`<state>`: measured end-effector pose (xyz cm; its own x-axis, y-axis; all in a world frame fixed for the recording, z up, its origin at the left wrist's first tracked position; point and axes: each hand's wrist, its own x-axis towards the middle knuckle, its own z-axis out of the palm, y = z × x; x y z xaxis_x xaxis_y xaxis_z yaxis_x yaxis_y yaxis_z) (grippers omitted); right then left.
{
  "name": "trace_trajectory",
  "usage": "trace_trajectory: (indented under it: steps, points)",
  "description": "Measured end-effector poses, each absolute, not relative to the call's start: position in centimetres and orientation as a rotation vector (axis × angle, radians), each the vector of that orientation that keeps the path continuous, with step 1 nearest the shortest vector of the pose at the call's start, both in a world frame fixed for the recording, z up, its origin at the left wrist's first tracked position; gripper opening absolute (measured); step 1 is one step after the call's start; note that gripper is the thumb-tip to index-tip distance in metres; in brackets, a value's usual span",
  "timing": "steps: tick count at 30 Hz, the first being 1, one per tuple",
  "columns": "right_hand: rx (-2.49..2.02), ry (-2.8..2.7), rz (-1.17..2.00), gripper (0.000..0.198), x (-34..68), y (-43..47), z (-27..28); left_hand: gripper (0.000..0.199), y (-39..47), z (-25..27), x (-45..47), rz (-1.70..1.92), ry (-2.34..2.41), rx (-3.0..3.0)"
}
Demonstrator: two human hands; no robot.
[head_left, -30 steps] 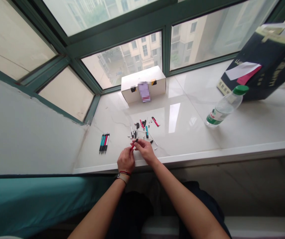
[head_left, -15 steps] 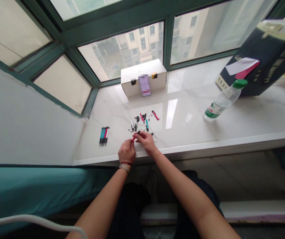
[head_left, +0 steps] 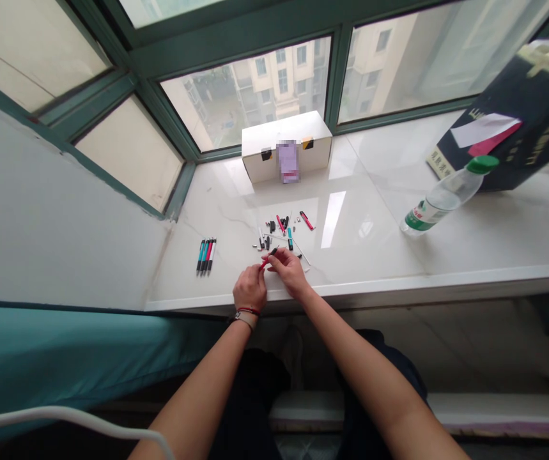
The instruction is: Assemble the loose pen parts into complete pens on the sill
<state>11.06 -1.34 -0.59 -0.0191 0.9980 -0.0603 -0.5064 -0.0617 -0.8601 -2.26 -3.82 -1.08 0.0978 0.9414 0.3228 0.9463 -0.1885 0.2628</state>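
Pens [head_left: 208, 254] lie left of loose parts [head_left: 290, 239]; box [head_left: 281, 131] behind; bottle [head_left: 440, 206] right, before bag [head_left: 526, 124].

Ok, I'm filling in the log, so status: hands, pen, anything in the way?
Left hand and right hand both gripping red pen. Nearest clutter: loose pen parts just beyond. Row of pens off left.

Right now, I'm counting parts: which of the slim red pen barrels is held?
The red barrel with a black grip, held by the bare left hand and right hand; the other red ones lie on the glossy white countertop.
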Motion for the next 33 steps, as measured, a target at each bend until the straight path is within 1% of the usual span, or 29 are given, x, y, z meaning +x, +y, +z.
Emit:
trace_trajectory:
  steps: [3, 6, 9, 13, 15, 19, 25, 29, 33]
  points:
    - [-0.854, -0.756, 1.457, 0.033, 11.0, -1.3, -0.5, 0.031, -3.9, -1.0, -2.2, -0.654, -2.004, -2.326]
    - [-0.831, -0.811, 1.484, 0.042, 11.3, -1.4, -0.2, 0.032, -3.9, -0.9, -2.2, -0.645, -2.029, -2.32]
    - [-0.853, -0.871, 1.451, 0.038, 11.4, -1.5, -0.2, 0.033, -3.9, -0.9, -2.2, -0.631, -2.047, -2.319]
    - [-0.918, -0.814, 1.373, 0.032, 11.1, -1.3, -0.7, 0.033, -4.0, -0.8, -2.2, -0.633, -2.049, -2.325]
    - [-0.9, -0.807, 1.379, 0.033, 11.0, -1.3, -0.7, 0.033, -4.0, -0.8, -2.1, -0.64, -2.048, -2.324]
    - [-0.839, -0.894, 1.414, 0.04, 11.1, -1.4, -0.6, 0.033, -3.9, -0.9, -2.1, -0.639, -2.05, -2.313]
    - [-0.938, -0.895, 1.321, 0.031, 11.1, -1.1, -1.6, 0.032, -3.9, -0.8, -2.2, -0.635, -2.048, -2.317]
    - [-0.922, -0.887, 1.34, 0.031, 11.0, -1.1, -1.6, 0.032, -4.0, -0.8, -2.1, -0.638, -2.055, -2.318]
    - [-0.869, -0.951, 1.372, 0.037, 11.1, -1.3, -1.2, 0.032, -3.9, -0.8, -2.1, -0.629, -2.064, -2.322]
